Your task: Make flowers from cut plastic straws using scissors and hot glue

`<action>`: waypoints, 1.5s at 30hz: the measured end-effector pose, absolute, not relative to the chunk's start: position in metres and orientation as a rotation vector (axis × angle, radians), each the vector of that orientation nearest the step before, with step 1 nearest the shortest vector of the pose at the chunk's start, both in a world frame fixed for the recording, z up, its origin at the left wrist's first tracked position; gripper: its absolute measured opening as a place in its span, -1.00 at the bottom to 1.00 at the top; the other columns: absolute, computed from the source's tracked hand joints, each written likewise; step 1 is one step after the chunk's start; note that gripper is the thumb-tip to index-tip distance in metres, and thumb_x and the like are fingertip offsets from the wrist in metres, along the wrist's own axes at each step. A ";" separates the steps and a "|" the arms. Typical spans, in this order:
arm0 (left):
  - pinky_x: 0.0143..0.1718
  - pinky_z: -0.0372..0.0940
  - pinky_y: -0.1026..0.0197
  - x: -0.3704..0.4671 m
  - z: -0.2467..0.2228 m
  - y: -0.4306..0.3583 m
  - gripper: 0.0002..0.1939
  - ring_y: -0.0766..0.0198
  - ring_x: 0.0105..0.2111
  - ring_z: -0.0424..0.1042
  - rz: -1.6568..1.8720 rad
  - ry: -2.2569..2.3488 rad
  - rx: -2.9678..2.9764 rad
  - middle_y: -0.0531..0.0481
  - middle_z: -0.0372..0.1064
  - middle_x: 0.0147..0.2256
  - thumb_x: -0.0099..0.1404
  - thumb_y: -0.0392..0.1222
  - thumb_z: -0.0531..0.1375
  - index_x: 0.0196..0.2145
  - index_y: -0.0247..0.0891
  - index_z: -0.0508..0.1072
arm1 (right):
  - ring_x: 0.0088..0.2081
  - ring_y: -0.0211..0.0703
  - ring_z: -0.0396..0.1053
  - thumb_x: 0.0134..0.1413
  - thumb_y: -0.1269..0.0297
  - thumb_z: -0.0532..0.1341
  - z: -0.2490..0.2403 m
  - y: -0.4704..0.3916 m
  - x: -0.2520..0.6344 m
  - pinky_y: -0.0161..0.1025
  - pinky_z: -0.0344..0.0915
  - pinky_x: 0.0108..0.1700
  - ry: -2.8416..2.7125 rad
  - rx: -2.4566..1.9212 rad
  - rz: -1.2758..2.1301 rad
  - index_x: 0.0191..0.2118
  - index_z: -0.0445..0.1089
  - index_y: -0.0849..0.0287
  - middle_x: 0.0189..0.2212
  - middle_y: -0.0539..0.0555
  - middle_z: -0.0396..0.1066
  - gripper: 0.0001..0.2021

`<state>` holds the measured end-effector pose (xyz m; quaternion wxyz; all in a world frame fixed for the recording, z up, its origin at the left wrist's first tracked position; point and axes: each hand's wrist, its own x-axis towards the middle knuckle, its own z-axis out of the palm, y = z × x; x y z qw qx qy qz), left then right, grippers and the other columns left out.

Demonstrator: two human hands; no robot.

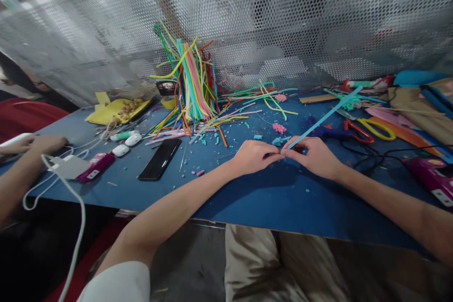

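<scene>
A light blue stick [325, 116], long and thin, slants up to the right from between the fingers of my right hand [313, 155], which pinches its lower end. My left hand [255, 156] meets it fingertip to fingertip, its fingers closed; what they hold, if anything, is too small to make out. Just behind the fingertips lie small light blue pieces [281, 141] and a pink piece [279, 128]. A tall bundle of coloured sticks [194, 82] stands farther back on the blue table [247, 207].
A black phone [160, 159] lies left of my forearm. Red and yellow scissors [377, 130], a blue tool [327, 132], cables and a purple box [432, 177] are on the right. Another person's hand [46, 143] rests at far left near a white charger [71, 167]. Metal mesh stands behind.
</scene>
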<state>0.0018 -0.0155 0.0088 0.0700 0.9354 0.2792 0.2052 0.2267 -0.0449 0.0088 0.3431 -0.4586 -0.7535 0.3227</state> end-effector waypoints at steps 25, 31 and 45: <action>-0.32 0.22 0.33 0.005 0.010 -0.016 -0.73 0.34 -0.37 0.51 0.733 1.063 2.605 0.10 0.60 -0.26 0.42 0.03 0.14 -0.08 -0.04 0.59 | -0.35 -0.13 0.41 0.16 0.00 0.24 0.009 -0.038 0.234 -0.15 0.32 -0.26 -1.968 -1.155 0.670 -0.25 0.56 0.11 -0.25 0.08 0.55 -0.71; -0.34 0.24 0.34 0.006 0.010 -0.017 -0.72 0.34 -0.39 0.49 0.733 1.078 2.491 0.07 0.60 -0.30 0.41 0.03 0.15 -0.18 -0.09 0.62 | -0.38 -0.17 0.38 0.16 -0.06 0.23 0.010 -0.036 0.235 -0.17 0.30 -0.27 -2.033 -1.166 0.541 -0.15 0.53 0.08 -0.21 0.07 0.53 -0.66; -0.58 0.20 0.37 0.002 0.002 0.006 -0.57 0.48 -0.61 0.22 1.078 0.998 1.629 -0.10 0.58 -0.29 0.26 0.14 0.27 -0.18 -0.32 0.56 | 0.11 0.36 0.28 0.29 -0.09 -0.02 0.009 0.019 0.340 0.10 0.17 0.06 -2.016 -2.274 -0.133 0.24 0.24 0.33 0.14 0.47 0.28 -0.37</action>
